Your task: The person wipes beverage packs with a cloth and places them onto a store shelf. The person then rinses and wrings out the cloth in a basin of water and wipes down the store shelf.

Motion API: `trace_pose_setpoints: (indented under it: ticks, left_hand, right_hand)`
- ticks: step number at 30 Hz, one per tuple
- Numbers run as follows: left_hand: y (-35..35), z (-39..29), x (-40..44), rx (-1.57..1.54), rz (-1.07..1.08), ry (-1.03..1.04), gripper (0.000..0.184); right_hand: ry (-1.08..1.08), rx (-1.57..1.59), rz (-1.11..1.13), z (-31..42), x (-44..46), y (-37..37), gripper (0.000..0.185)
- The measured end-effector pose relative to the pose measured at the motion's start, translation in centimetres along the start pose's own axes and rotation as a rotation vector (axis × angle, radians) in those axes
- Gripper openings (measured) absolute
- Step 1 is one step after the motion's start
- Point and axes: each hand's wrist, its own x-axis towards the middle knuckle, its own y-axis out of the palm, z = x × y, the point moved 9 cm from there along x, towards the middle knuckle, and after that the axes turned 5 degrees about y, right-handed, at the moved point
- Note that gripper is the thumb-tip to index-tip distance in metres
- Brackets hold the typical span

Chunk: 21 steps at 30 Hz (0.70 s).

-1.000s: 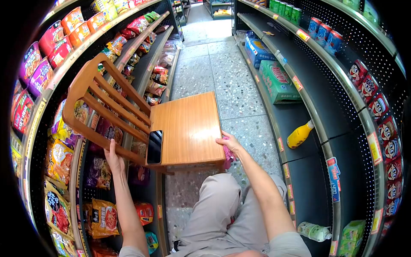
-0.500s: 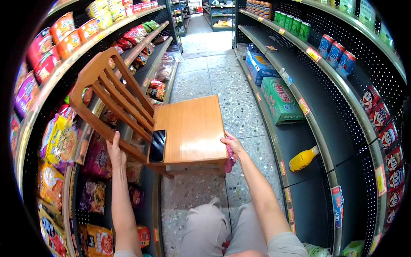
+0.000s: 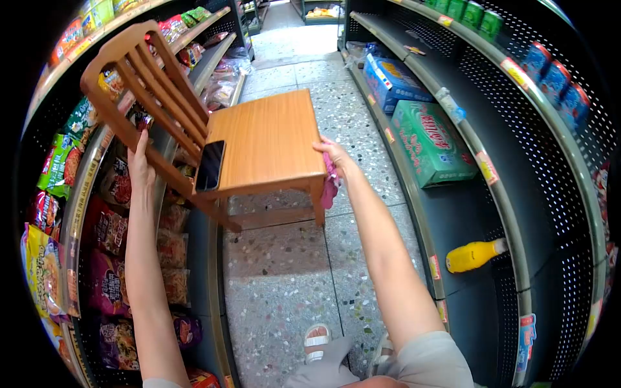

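Observation:
A brown wooden chair (image 3: 265, 139) with a slatted back stands in the aisle, its back toward the left shelves. My left hand (image 3: 141, 165) is closed around the upright of the chair back. At the right edge of the seat, my right hand (image 3: 334, 157) grips the wood, with a crumpled pink cloth (image 3: 330, 186) hanging from under its fingers. A black smartphone (image 3: 210, 166) lies on the seat beside the backrest, touched by neither hand.
Packaged noodles (image 3: 61, 165) fill the left shelves. On the right shelf (image 3: 475, 310) are a green carton (image 3: 432, 145), a blue carton (image 3: 396, 84) and a yellow bottle (image 3: 475, 256) on its side. Cans (image 3: 555, 84) stand higher up. The speckled tile floor (image 3: 278, 284) runs between both shelves.
The chair has moved forward, away from me, with both hands still on it. My view has shifted, and my sandalled feet now show below. The phone stays on the seat.

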Motion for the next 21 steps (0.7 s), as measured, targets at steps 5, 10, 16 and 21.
trace_pose_setpoints:
  ticks: [5,10,16,21]
  left_hand:
    - [1.5,2.4,4.4,-0.021,-0.057,0.039,0.043]
    - [2.1,3.2,6.5,0.044,-0.066,0.109,0.037]
    - [1.4,3.7,6.9,0.124,-0.055,0.111,0.042]
    - [0.8,5.3,3.7,0.378,0.015,0.026,0.087]
  right_hand:
    - [0.007,-0.020,-0.041,3.1,2.0,1.2,0.057]
    - [-0.032,-0.039,-0.029,3.9,4.3,0.9,0.054]
    - [-0.229,-0.360,-0.325,3.9,2.7,-3.1,0.059]
    - [-0.395,-0.815,-0.402,3.8,-17.5,-6.4,0.028]
